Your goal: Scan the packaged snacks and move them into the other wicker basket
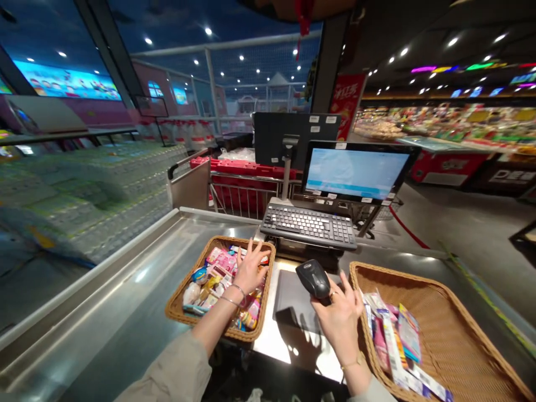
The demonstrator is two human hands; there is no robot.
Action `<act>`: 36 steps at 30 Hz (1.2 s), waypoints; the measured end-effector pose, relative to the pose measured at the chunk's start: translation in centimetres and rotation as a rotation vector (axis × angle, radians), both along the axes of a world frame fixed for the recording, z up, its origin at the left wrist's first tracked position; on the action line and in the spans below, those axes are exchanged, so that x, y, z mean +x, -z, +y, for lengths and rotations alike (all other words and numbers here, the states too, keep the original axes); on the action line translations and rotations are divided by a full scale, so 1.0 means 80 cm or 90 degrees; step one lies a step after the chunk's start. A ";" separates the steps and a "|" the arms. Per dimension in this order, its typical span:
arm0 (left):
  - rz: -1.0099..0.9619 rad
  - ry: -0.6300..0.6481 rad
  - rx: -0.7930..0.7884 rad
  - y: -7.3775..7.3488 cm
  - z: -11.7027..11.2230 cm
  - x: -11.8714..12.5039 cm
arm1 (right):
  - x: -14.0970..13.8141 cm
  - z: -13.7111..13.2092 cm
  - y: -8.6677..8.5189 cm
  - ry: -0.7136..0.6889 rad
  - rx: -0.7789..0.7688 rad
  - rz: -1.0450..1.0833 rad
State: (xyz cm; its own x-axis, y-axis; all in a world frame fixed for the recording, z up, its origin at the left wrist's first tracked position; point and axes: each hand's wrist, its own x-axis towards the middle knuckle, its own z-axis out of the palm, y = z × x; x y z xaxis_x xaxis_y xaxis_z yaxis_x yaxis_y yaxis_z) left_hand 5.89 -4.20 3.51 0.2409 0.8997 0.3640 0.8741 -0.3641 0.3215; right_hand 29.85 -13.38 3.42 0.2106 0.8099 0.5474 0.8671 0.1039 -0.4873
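Note:
My left hand [250, 270] reaches over a small wicker basket [178, 301] of mixed packaged goods [215, 282]. Its fingers are spread, with nothing visible in them. A black barcode scanner [313, 278] is in my right hand [341, 312], its head pointing forward and up above the lit counter. The fingers wrap the handle, which the hand mostly covers. Just right of that hand stands a larger wicker basket [456, 335], with several packets and slim boxes [393, 340] at its left end.
Behind the counter's dark plate [288, 296] sit a black keyboard [310, 225] and a lit monitor [354, 170]. A second screen [293, 137] faces away. Metal counter surface [125, 301] extends left, with a raised edge [84, 279]. A shopping cart [243, 192] stands beyond.

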 end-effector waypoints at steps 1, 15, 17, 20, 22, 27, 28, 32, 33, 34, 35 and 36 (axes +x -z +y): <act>0.006 -0.012 -0.003 0.000 -0.002 -0.008 | -0.005 0.002 0.001 -0.008 -0.005 0.002; 0.072 -0.164 -0.044 0.016 -0.009 -0.130 | -0.042 0.014 0.010 -0.085 -0.038 0.013; 0.074 -0.192 -0.058 0.016 -0.011 -0.145 | -0.047 0.015 0.008 -0.086 -0.045 0.021; 0.075 -0.221 -0.076 0.019 -0.015 -0.169 | -0.052 0.015 0.006 -0.091 -0.056 0.031; 0.078 -0.233 -0.085 0.023 -0.018 -0.183 | -0.054 0.016 0.008 -0.094 -0.059 0.036; 0.083 -0.252 -0.100 0.029 -0.026 -0.201 | -0.060 0.019 0.016 -0.104 -0.056 0.037; 0.087 -0.250 -0.107 0.028 -0.026 -0.202 | -0.062 0.019 0.017 -0.107 -0.055 0.037; 0.144 -0.200 -0.133 0.018 -0.016 -0.201 | -0.066 0.019 0.019 -0.114 -0.055 0.038; 0.166 -0.181 -0.132 0.016 -0.011 -0.202 | -0.066 0.019 0.019 -0.115 -0.056 0.038; 0.187 -0.160 -0.130 0.014 -0.006 -0.203 | -0.066 0.018 0.019 -0.115 -0.058 0.037; 0.205 -0.133 -0.130 0.013 0.001 -0.204 | -0.065 0.018 0.019 -0.113 -0.060 0.036; 0.219 -0.104 -0.134 0.012 0.007 -0.206 | -0.064 0.018 0.019 -0.111 -0.062 0.034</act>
